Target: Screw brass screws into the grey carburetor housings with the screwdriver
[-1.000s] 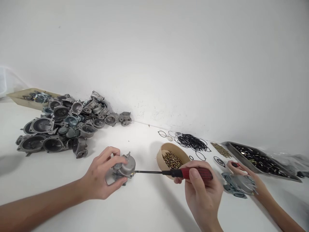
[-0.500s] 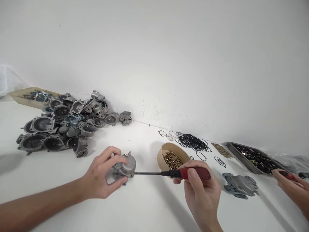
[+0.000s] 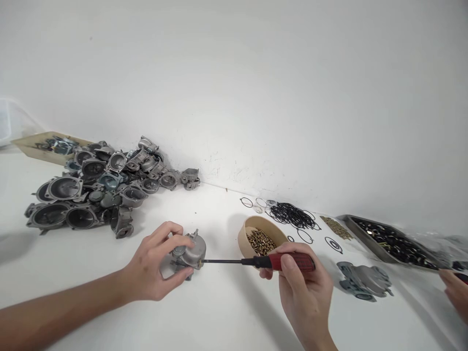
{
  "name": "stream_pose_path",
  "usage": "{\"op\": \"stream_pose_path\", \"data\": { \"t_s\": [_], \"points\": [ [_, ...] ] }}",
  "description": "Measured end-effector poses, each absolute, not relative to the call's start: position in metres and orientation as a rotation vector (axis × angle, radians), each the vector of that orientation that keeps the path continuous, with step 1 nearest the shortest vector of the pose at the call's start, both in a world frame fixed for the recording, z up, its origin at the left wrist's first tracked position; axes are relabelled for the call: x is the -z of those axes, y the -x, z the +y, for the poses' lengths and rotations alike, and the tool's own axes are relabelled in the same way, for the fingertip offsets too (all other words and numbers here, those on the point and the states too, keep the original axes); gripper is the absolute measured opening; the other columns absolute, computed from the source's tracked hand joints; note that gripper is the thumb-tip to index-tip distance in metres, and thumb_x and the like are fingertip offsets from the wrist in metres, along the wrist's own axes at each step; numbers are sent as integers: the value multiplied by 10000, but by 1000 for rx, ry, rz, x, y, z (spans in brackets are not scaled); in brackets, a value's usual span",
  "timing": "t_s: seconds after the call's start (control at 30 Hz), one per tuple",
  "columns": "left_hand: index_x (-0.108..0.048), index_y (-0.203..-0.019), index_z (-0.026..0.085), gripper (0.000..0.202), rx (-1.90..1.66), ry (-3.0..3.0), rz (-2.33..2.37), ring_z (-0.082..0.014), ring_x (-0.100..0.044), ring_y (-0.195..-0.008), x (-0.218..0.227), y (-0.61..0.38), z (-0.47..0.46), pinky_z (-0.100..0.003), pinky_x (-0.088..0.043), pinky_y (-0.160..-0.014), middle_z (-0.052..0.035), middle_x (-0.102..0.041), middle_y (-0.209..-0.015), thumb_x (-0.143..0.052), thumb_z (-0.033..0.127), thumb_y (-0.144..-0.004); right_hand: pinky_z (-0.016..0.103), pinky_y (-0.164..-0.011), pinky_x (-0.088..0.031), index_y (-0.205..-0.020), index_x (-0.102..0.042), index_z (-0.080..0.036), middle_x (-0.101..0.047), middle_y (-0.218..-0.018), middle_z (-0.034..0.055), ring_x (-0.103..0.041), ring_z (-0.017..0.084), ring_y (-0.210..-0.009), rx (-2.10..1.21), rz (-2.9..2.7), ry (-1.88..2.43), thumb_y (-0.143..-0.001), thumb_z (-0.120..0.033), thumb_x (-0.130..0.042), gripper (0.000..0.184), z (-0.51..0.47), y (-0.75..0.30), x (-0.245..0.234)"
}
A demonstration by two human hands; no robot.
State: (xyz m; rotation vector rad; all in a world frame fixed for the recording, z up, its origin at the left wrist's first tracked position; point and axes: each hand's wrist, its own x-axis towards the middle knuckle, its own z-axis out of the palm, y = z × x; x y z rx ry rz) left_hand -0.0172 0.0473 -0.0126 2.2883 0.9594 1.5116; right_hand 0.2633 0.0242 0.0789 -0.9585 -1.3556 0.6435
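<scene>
In the head view, the likeliest trouble was a slip at the tip of the screwdriver (image 3: 296,262). Its shaft ran almost level to a small brass-coloured screw (image 3: 200,263) on the near right edge of a grey metal body (image 3: 196,251). If the push went off line, the tip could have jumped from the screw and scored the metal or struck the left thumb, which lay just beside it. A loose hold would have been another cause: the body might have twisted or slid on the desk (image 3: 219,321) as the driver turned. The handle also passed in front of the near rim of a round tub (image 3: 243,241), so a careless swing could have knocked it and spilled the fasteners (image 3: 260,241) inside; whether they touched could not be told.

The metal body sat between the fingers of the left hand (image 3: 155,265), index finger over its top and thumb along its near side, with its right end left bare for the driver. The right hand (image 3: 305,290) had its fingers wrapped around the red-and-black handle, thumb laid along it, well to the right of the body. A second metal body (image 3: 367,280) lay farther right, apart from both hands.
</scene>
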Motion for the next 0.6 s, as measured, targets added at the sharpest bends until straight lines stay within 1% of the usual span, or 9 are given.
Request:
{"op": "stream_pose_path", "data": {
  "t_s": [0.17,0.47,0.6],
  "points": [
    [-608,-1219,246,312,-1505,-2286,954,-236,-633,-852,13,17,47,-346,-540,-706,-89,-579,-1101,-700,210,-923,320,-507,-584,-957,-710,-221,-703,-773,29,-659,174,-554,-651,-1359,969,-983,-421,-750,205,24,-263,-80],
    [-615,-1213,236,298,-1503,-2275,949,-235,-633,-850,13,17,48,-346,-529,-704,-87,-571,-1099,-696,215,-927,311,-503,-595,-937,-726,-213,-657,-816,27,-662,165,-582,-663,-1332,978,-964,-424,-769,216,23,-262,-78],
    [-614,-1211,234,243,-1497,-2260,928,-213,-617,-822,14,18,48,-331,-512,-698,-85,-574,-1110,-648,195,-974,314,-512,-602,-944,-729,-219,-647,-850,29,-652,163,-611,-680,-1369,983,-969,-410,-761,195,24,-266,-75]
  ]
}}
